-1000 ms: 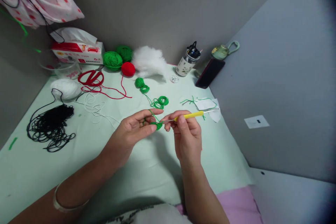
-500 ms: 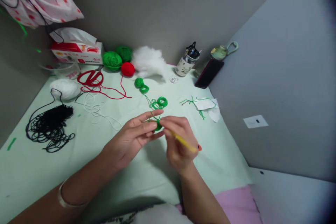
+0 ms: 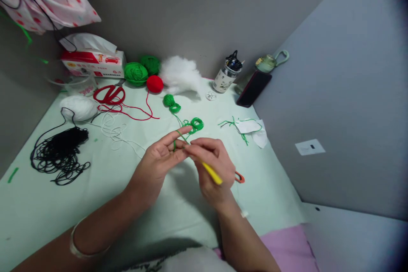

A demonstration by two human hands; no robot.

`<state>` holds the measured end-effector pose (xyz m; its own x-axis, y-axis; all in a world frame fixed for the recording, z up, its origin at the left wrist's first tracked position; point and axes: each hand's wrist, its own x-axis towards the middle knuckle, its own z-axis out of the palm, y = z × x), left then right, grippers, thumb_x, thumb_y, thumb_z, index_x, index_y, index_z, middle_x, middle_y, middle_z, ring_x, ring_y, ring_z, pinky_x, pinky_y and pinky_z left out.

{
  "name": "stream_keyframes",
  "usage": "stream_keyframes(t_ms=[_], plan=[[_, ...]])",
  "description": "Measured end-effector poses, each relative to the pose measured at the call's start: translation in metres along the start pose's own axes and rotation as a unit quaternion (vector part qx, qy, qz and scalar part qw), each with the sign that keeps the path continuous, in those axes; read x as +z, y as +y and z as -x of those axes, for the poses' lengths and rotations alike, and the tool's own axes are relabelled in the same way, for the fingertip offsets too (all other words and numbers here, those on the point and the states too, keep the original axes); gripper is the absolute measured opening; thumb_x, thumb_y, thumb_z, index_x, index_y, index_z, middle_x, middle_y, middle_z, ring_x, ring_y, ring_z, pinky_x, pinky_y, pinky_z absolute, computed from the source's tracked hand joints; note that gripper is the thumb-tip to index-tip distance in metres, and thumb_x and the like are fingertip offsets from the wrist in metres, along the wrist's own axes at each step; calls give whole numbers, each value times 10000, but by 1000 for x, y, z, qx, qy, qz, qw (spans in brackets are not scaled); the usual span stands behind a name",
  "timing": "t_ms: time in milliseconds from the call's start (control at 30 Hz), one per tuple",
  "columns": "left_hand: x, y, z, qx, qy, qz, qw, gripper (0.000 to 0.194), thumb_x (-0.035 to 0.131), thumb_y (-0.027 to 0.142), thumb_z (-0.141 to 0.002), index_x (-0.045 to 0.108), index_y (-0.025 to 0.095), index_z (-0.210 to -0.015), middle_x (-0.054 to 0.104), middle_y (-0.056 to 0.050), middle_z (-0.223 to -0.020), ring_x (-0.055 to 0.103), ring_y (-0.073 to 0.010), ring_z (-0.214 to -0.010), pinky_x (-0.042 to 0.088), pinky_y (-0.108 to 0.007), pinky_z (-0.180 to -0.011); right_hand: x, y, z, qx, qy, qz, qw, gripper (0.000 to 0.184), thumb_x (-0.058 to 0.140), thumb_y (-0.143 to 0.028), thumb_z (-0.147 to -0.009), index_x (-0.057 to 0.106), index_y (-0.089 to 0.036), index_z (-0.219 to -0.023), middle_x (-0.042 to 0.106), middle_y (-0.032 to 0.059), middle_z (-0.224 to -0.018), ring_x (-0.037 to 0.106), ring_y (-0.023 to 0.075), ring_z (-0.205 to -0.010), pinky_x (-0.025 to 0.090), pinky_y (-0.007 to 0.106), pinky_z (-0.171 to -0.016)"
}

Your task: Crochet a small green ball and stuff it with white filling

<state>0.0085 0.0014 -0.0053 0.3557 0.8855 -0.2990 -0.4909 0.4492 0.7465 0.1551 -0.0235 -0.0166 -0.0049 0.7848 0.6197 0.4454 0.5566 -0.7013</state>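
My left hand (image 3: 164, 151) is closed in a pinch, its index finger stretched out with green yarn (image 3: 181, 135) running over it. The green crochet piece it holds is almost wholly hidden behind the fingertips. Pressed close to those fingertips, my right hand (image 3: 213, 165) grips a crochet hook with a yellow handle (image 3: 212, 173); the hook's tip is covered by the fingers. Just beyond the hands lies a loose coil of green yarn (image 3: 197, 124), with a small green ball (image 3: 168, 100) farther back.
On the left lie a black yarn tangle (image 3: 60, 153), white yarn (image 3: 79, 108) and red scissors (image 3: 109, 94). Along the back stand a tissue box (image 3: 94, 64), green balls (image 3: 135, 74), white stuffing (image 3: 180, 75), a pen cup (image 3: 223, 78) and a phone (image 3: 254, 89). An orange tool (image 3: 239, 177) lies beside my right hand.
My right hand has turned, swinging the yellow handle from pointing right to pointing down toward me. The green crochet piece, visible between the hands before, is now mostly covered by fingers.
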Motion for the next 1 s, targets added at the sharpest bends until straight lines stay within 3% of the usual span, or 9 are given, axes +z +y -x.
stream_keyframes(t_ms=[100,167,233,333,500,767,867,1000], plan=[[-4,1,-3,-71,-40,71,994,334,772,227,-839,769,213,-1173,696,-14,-903,611,-123,-827,488,-291,-942,-3,3,0,-24,9,24,999,308,613,-97,-932,758,-289,-1124,730,75,-1059,689,206,-949,588,370,-779],[-7,3,-5,-85,-55,93,991,261,751,214,-843,797,194,-1099,694,-23,-915,604,-119,-798,495,-337,-991,-5,6,-4,53,51,-60,996,204,598,-164,-963,760,-260,-1044,731,62,-960,686,184,-824,577,343,-697],[-8,5,-5,-64,-50,78,994,229,734,208,-857,802,213,-1076,696,-17,-906,618,-133,-833,477,-368,-1033,-6,8,-9,151,76,-169,971,161,592,-268,-982,746,-231,-958,717,47,-869,643,150,-670,548,310,-602],[-7,6,-2,-24,-53,9,998,274,751,220,-854,783,245,-1125,725,-18,-923,643,-174,-933,463,-346,-1006,-3,8,-12,219,55,-263,938,199,633,-371,-955,739,-209,-911,710,42,-831,612,138,-633,524,290,-571],[-3,4,1,9,-60,-62,996,363,750,263,-865,742,259,-1228,754,-43,-1051,650,-225,-1037,453,-342,-983,1,7,-7,217,39,-238,946,181,639,-359,-959,759,-225,-938,733,48,-884,609,152,-729,517,294,-635],[-7,9,2,17,-14,-104,994,350,780,298,-833,765,270,-1182,646,-13,-908,576,-188,-927,426,-291,-881,-3,7,-13,239,53,-314,917,198,594,-363,-990,688,-206,-912,734,33,-822,632,125,-642,528,276,-619],[-7,12,3,27,-4,-116,993,356,789,298,-824,767,274,-1179,626,-9,-888,565,-188,-911,424,-292,-868,-5,3,-12,220,41,-286,932,191,563,-345,-1009,676,-208,-937,745,36,-846,651,132,-646,549,296,-636],[-6,11,5,62,20,-150,987,339,793,269,-818,779,273,-1157,633,-11,-881,557,-187,-900,424,-294,-870,-10,-4,-7,151,29,-177,972,185,509,-230,-1028,691,-221,-995,745,42,-928,693,145,-721,573,314,-683]])
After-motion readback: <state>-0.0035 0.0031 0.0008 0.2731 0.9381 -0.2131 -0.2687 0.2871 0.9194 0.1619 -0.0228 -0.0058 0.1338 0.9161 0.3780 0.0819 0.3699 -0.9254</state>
